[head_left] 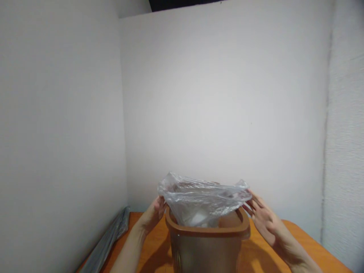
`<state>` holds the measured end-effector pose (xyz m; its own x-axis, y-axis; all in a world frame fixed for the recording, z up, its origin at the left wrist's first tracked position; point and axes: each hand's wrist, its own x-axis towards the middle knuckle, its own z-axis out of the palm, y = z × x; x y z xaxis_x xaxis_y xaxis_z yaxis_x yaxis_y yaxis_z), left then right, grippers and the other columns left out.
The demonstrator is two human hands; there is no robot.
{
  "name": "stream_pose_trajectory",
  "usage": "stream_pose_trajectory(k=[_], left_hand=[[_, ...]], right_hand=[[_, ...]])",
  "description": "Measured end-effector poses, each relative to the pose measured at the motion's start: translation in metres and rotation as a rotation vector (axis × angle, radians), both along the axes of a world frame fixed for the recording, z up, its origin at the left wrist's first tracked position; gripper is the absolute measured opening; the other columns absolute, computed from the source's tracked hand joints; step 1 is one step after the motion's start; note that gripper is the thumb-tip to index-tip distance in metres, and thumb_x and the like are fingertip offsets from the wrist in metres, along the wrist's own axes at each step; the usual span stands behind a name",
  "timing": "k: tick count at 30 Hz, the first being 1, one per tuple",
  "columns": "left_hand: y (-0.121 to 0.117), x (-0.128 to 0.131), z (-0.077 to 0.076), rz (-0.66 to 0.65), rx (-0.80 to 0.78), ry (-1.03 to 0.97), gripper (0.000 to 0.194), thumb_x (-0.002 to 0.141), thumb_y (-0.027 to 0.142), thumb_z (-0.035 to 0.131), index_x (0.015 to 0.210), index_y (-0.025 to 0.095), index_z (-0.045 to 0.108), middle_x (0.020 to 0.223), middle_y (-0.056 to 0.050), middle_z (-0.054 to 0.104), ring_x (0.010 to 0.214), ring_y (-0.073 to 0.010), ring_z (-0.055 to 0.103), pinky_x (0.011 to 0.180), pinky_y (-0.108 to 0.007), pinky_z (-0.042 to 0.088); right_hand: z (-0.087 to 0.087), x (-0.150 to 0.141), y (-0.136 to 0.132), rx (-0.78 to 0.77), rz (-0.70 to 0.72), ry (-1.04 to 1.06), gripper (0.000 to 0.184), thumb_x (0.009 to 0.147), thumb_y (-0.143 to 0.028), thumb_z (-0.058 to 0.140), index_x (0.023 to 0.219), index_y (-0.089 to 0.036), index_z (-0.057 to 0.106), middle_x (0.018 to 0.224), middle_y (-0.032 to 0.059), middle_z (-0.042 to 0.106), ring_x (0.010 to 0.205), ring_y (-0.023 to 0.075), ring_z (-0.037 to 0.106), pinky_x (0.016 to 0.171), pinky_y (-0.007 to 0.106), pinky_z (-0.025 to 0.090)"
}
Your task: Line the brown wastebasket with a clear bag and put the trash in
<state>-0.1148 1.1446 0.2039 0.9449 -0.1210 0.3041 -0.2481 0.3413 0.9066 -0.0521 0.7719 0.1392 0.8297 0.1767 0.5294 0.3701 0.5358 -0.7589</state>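
Note:
A thin clear plastic bag (199,197) is stretched across the mouth of a brown plastic bin (206,250). Part of it hangs down inside, and its upper edge stays above the rim. My left hand (155,213) holds the bag's left edge, its fingertips partly hidden by the film. On the opposite side, my right hand (264,220) holds the right edge with the upper fingertips, while its lower fingers are spread beside the rim. Something whitish shows through the film inside the bin, too blurred to name.
The bin stands on an orange-brown wooden table (153,248). At the table's left edge, against the wall, lies a long grey folded piece of plastic-like sheet (109,239). White walls (222,94) rise behind and on both sides.

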Motion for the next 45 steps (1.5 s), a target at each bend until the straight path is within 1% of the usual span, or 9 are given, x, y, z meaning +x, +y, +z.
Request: stream_pose_trajectory(k=[9, 13, 19, 23, 26, 31, 37, 40, 45], left_hand=[[-0.018, 0.012, 0.034, 0.104, 0.142, 0.011, 0.058, 0.07, 0.043, 0.084, 0.121, 0.02, 0.069, 0.129, -0.009, 0.066, 0.124, -0.027, 0.054, 0.106, -0.034, 0.039], [-0.025, 0.009, 0.045, 0.093, 0.109, 0.03, 0.052, 0.085, 0.049, 0.066, 0.126, 0.017, 0.066, 0.126, -0.01, 0.068, 0.116, -0.0254, 0.06, 0.1, -0.033, 0.043], [-0.038, 0.003, 0.069, 0.022, -0.001, 0.042, 0.056, 0.087, 0.053, 0.058, 0.123, 0.011, 0.067, 0.114, -0.011, 0.073, 0.106, -0.0246, 0.065, 0.095, -0.032, 0.046], [-0.047, -0.002, 0.087, -0.012, -0.072, 0.021, 0.043, 0.086, 0.054, 0.057, 0.093, 0.015, 0.072, 0.098, -0.008, 0.074, 0.1, -0.0221, 0.065, 0.096, -0.032, 0.047], [-0.059, -0.006, 0.094, -0.018, -0.08, -0.02, 0.045, 0.086, 0.056, 0.059, 0.058, 0.02, 0.053, 0.066, -0.003, 0.062, 0.082, -0.0169, 0.063, 0.09, -0.029, 0.048], [-0.087, -0.009, 0.089, 0.053, 0.019, -0.096, 0.061, 0.084, 0.068, 0.055, 0.053, 0.023, 0.03, 0.048, 0.006, 0.032, 0.055, -0.0098, 0.047, 0.072, -0.026, 0.045], [-0.118, -0.027, 0.068, 0.224, 0.267, -0.255, 0.034, 0.089, 0.046, 0.062, 0.074, 0.017, 0.055, 0.067, 0.004, 0.053, 0.062, -0.0101, 0.05, 0.07, -0.028, 0.047], [-0.13, -0.044, 0.059, 0.241, 0.432, -0.323, 0.02, 0.088, 0.034, 0.067, 0.093, 0.016, 0.063, 0.089, -0.001, 0.063, 0.08, -0.0143, 0.059, 0.08, -0.034, 0.05], [-0.137, -0.067, 0.05, 0.286, 0.545, -0.396, 0.031, 0.092, 0.037, 0.061, 0.115, 0.017, 0.06, 0.114, -0.008, 0.062, 0.102, -0.0206, 0.06, 0.095, -0.044, 0.049]], right_hand=[[0.031, 0.002, 0.015, -0.26, -0.034, 0.104, 0.054, 0.084, -0.049, 0.069, 0.132, -0.026, 0.062, 0.142, 0.0075, 0.057, 0.14, 0.0296, 0.041, 0.122, 0.049, 0.016], [0.054, -0.01, 0.02, -0.138, -0.017, 0.093, 0.046, 0.088, -0.049, 0.062, 0.127, -0.025, 0.065, 0.141, 0.0074, 0.058, 0.136, 0.0298, 0.045, 0.122, 0.047, 0.017], [0.098, -0.037, 0.031, 0.08, 0.076, 0.163, 0.035, 0.09, -0.047, 0.055, 0.108, -0.024, 0.074, 0.129, 0.0078, 0.066, 0.123, 0.0289, 0.056, 0.106, 0.043, 0.044], [0.119, -0.047, 0.041, 0.281, 0.188, 0.146, 0.025, 0.092, -0.042, 0.053, 0.077, -0.027, 0.068, 0.085, 0.0018, 0.068, 0.095, 0.0197, 0.063, 0.101, 0.038, 0.049], [0.132, -0.056, 0.053, 0.339, 0.229, 0.084, 0.039, 0.091, -0.039, 0.06, 0.06, -0.023, 0.044, 0.062, -0.0046, 0.036, 0.058, 0.0106, 0.042, 0.08, 0.027, 0.053], [0.142, -0.071, 0.077, 0.117, 0.026, -0.001, 0.049, 0.079, -0.052, 0.073, 0.062, -0.022, 0.037, 0.063, -0.0075, 0.021, 0.051, 0.0091, 0.02, 0.045, 0.022, 0.033], [0.135, -0.097, 0.098, -0.187, -0.026, -0.048, 0.051, 0.064, -0.055, 0.084, 0.099, -0.022, 0.066, 0.085, 0.0012, 0.064, 0.079, 0.0172, 0.059, 0.071, 0.028, 0.05], [0.131, -0.112, 0.108, -0.331, -0.106, -0.096, 0.052, 0.059, -0.053, 0.086, 0.097, -0.022, 0.07, 0.097, 0.0045, 0.07, 0.101, 0.0262, 0.061, 0.088, 0.036, 0.05], [0.12, -0.129, 0.121, -0.338, -0.191, -0.06, 0.043, 0.068, -0.06, 0.075, 0.084, -0.021, 0.068, 0.08, 0.0046, 0.069, 0.083, 0.0254, 0.065, 0.074, 0.036, 0.054]])
